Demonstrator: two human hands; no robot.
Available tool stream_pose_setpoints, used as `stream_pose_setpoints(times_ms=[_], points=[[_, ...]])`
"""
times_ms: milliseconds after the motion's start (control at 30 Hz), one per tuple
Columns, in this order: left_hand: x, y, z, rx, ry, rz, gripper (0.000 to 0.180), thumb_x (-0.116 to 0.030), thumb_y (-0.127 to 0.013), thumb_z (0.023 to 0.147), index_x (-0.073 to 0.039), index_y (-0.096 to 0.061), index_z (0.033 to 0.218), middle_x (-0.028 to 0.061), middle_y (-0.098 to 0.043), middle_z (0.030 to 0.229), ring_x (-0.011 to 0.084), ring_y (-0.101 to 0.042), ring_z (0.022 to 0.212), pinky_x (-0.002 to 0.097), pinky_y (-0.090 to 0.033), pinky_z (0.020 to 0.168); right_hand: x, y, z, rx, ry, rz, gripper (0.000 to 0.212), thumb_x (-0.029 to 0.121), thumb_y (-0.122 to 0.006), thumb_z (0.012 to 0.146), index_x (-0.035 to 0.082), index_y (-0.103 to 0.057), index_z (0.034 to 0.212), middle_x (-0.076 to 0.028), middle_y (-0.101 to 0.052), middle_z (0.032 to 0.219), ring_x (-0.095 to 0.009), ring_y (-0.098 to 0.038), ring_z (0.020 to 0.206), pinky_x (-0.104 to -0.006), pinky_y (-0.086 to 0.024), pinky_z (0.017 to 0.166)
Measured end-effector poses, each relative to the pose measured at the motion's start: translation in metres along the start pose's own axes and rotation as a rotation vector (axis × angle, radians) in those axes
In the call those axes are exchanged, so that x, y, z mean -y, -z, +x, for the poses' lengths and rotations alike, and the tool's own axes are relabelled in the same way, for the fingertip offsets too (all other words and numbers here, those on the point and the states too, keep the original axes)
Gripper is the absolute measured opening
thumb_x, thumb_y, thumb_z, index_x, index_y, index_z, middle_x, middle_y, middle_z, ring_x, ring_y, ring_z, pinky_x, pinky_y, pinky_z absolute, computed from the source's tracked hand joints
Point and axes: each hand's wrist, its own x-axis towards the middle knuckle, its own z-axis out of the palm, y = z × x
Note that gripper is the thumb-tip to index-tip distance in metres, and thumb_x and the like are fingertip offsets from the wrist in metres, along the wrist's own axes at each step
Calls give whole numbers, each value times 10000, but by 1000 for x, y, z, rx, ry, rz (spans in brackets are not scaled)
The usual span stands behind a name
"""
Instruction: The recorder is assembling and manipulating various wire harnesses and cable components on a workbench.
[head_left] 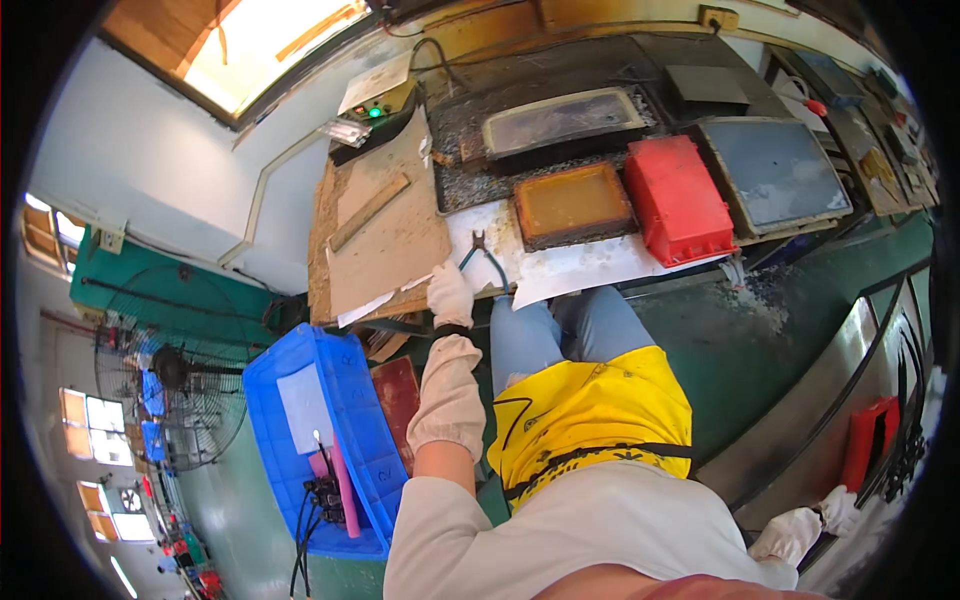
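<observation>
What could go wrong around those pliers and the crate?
The pliers, right by the gloved left hand, lie near the front edge of the bench, so a nudge might knock them off. White paper reaches that edge and could get dragged. Black cables hang over the blue crate and might snag a foot.

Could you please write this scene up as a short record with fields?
Left hand: gloved, beside the pliers; grip unclear
Right hand: gloved, far right, away from the pliers; grip unclear
Pliers: handles spread, on white paper
Board: bears a wooden strip
Red box: right of the amber tray
Blue crate: holds a pink item
</observation>
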Motion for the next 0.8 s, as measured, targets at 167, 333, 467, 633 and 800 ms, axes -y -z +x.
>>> stream_pose_setpoints(times_ms=[167, 333, 467, 633, 800], points=[[-1, 16, 5, 56, -93, 19, 200, -140, -490, 869, -29, -565, 1017, 220, -615, 1006, 383, -639, 900, 452, -525, 755, -8, -32, -4, -329, 19, 106, 476, 562, -609, 686, 128, -659, 877, -138, -565, 839, -336, -584, 785, -483, -458, 702], [0, 49, -16, 237, 25, -234, 297, -162, -534, 834, -15, -521, 1092, 272, -608, 1059, 454, -561, 1026, 504, -443, 869, -15, 15, -18, -203, -16, 199, 376, 475, -633, 667, 131, -659, 818, -118, -573, 850, -325, -585, 776, -481, -460, 682], [30, 28, -42, 268, -6, -864, 506, -240, -573, 874, 14, -444, 1292, 161, -588, 1145, 258, -600, 950, 342, -480, 817, -11, 77, 1, 403, -171, 396, 278, 430, -614, 724, 169, -703, 756, -112, -636, 949, -275, -638, 855, -416, -502, 714], [-43, 103, -138, 548, -27, -1366, 345, -134, -536, 874, 48, -499, 1165, -9, -485, 812, 13, -406, 570, 147, -321, 469, 9, 146, 8, 332, -146, 274, 355, 428, -644, 690, 156, -718, 906, -193, -533, 1145, -384, -515, 1051, -516, -345, 984], [-147, 93, -153, 285, -1114, -814, 246, 101, -544, 755, 13, -609, 975, 191, -593, 1059, 216, -579, 772, 273, -454, 589, 9, 131, 1, 344, -147, 280, 390, 423, -697, 643, 141, -693, 913, -228, -465, 1223, -413, -447, 1095, -548, -239, 1051]])
